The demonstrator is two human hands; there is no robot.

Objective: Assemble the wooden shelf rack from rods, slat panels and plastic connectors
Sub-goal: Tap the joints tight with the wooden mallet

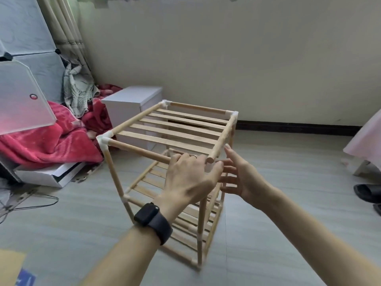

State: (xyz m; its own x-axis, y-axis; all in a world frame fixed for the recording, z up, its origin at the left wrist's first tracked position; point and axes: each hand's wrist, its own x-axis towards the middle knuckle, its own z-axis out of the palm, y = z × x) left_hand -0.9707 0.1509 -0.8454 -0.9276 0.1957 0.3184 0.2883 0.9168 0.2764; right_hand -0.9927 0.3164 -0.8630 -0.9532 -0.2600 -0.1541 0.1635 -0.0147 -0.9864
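Top near corner of the pale wooden slatted shelf rack [169,131], standing on the grey floor [288,203], is still open.
Head view: your left hand [191,174] curls its fingers round the round wooden front rod [140,150]; your right hand [239,176] hovers beside it, fingers straight and apart. Steady the bare side-rod end [210,159], square both rods, then press evenly.

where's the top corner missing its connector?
Head view, centre: near right corner, the bare rod end between the left hand gripping the front rod and right hand.
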